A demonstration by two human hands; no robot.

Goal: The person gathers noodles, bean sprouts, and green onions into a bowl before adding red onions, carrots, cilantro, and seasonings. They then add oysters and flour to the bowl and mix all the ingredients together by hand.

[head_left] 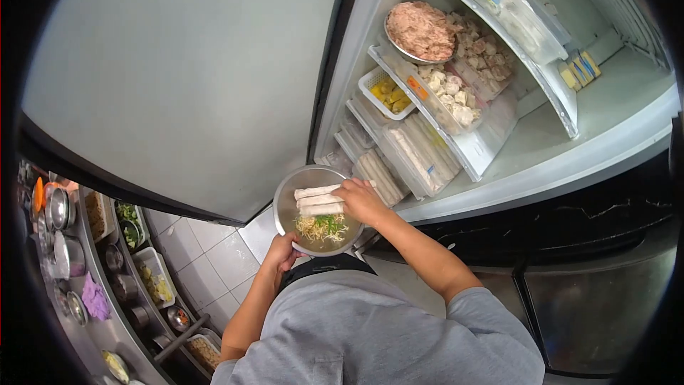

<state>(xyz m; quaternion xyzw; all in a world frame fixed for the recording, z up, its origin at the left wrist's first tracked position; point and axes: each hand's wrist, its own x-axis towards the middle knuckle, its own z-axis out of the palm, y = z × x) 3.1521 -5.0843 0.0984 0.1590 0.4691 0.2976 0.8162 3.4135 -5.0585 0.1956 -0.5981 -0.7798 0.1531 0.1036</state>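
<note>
A round metal bowl [291, 184] sits in front of my body, by the open fridge. At its near side, my left hand [282, 252] is closed on the rim. Several pale white rolls [319, 200] lie side by side in the upper part of the bowl. My right hand [362, 202] is closed over their right ends, its fingertips partly hidden. Below the rolls, bean sprouts [311, 230] and chopped green onion [330, 224] rest in the bowl. More white rolls [415, 151] fill a clear container on a low fridge shelf.
Fridge shelves hold a bowl of minced meat [420, 31], a container of dumplings [456, 98] and a white basket [365, 84] with yellow pieces. The wide fridge door [178, 78] stands open at left. Beyond it are a metal counter [135, 342], a purple cloth [95, 297] and food trays.
</note>
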